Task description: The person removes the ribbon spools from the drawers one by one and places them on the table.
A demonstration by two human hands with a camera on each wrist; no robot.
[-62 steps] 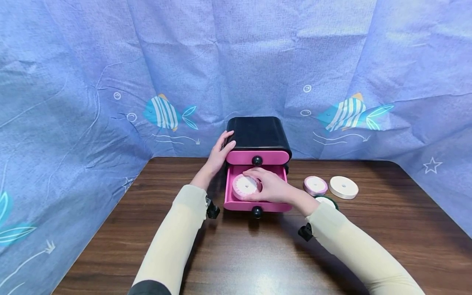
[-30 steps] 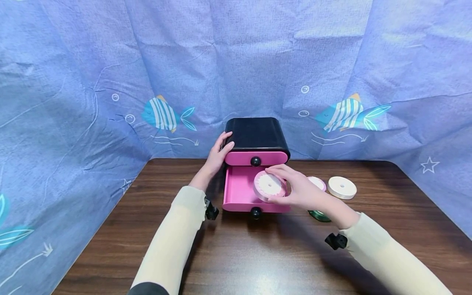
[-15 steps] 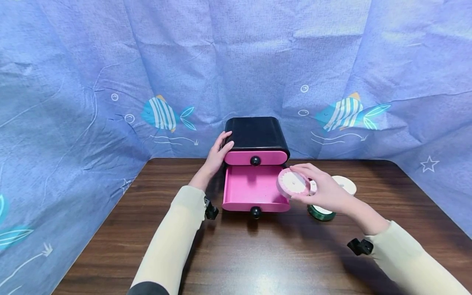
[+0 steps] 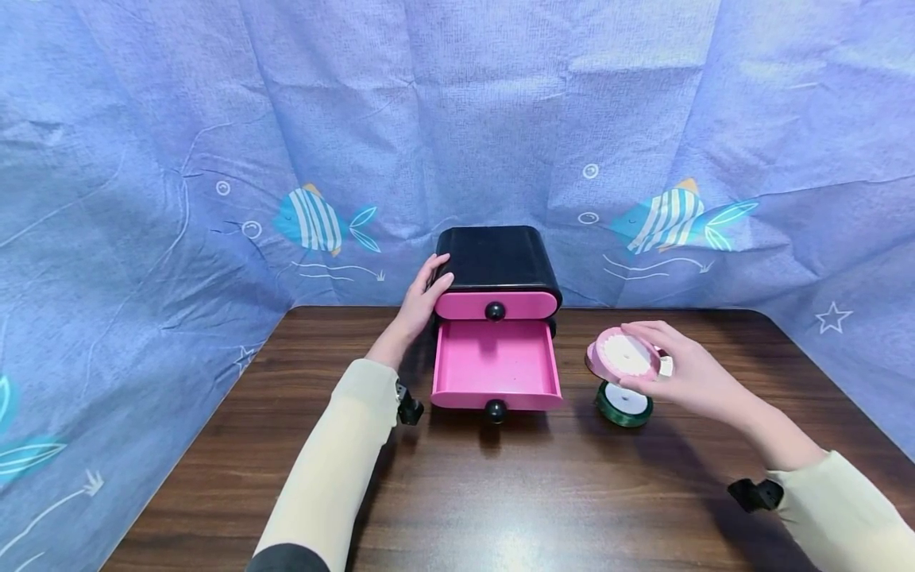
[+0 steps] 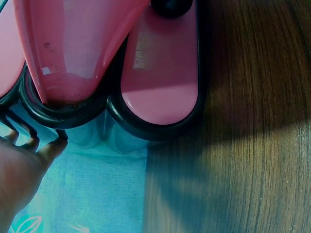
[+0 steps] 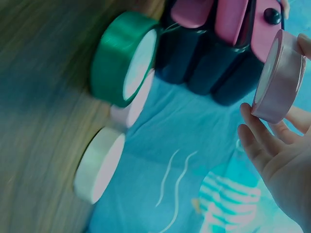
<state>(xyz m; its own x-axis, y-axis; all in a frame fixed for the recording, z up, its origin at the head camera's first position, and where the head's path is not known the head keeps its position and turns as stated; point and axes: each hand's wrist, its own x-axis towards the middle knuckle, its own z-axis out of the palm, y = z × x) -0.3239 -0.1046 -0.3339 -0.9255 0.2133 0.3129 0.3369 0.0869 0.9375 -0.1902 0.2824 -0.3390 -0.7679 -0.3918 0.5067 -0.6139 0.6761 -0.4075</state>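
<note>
My right hand grips a pink ribbon roll by its edge, thumb and fingers on opposite sides. The roll is held up above the table, right of the cabinet; the right wrist view shows its pink ribbon side. A black cabinet with pink drawers stands at the back. Its middle drawer is pulled out, and nothing lies in it. Against the cabinet's upper left side rests my left hand, fingers extended; the left wrist view shows its fingertips at the black casing.
On the table, a green ribbon roll lies right of the drawer. Partly hidden behind the held roll are a lilac roll and a white roll. A blue fish-print cloth hangs behind.
My right hand has lifted the pink ribbon roll out of the drawer and carried it right, over the other rolls. The left hand stays on the cabinet.
</note>
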